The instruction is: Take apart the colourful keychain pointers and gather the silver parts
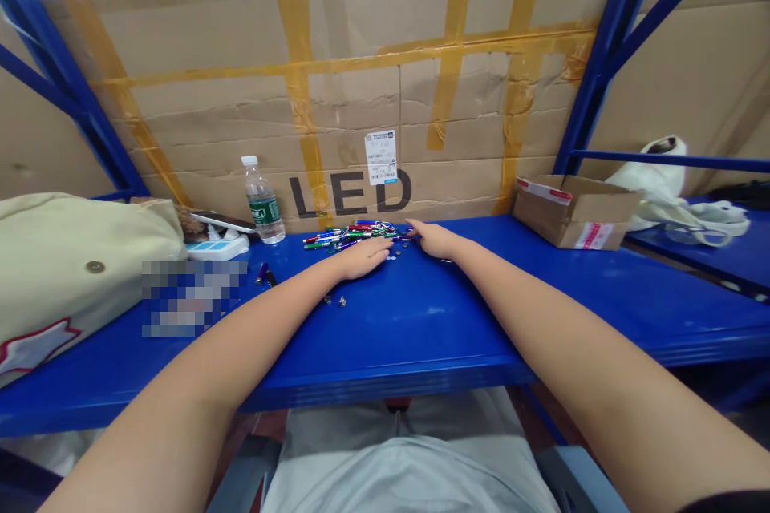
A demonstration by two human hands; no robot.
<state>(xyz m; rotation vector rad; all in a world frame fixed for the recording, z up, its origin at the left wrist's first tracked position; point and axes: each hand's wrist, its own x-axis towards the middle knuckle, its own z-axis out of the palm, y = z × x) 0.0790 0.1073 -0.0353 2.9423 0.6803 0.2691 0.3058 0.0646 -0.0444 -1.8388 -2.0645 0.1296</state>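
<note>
On the blue table [415, 329], a pile of colourful pens [346, 234] lies against the cardboard at the back. My left hand [365, 256] rests flat at the near side of the pile, palm down, fingers stretched out towards the right. To the right of the pile is my right hand [434, 239], its fingers pointing left and partly spread, the index finger extended. Several small coins or discs [398, 253] lie between my hands. Two small metallic pieces [342, 301] sit nearer the front, by my left forearm.
A water bottle [263, 204], a white power strip [220, 247] and a cream bag [78, 264] stand on the left. Dark pens [262, 273] lie near the bottle. An open cardboard box [571, 210] is at the right; taped cardboard [241, 124] closes off the back.
</note>
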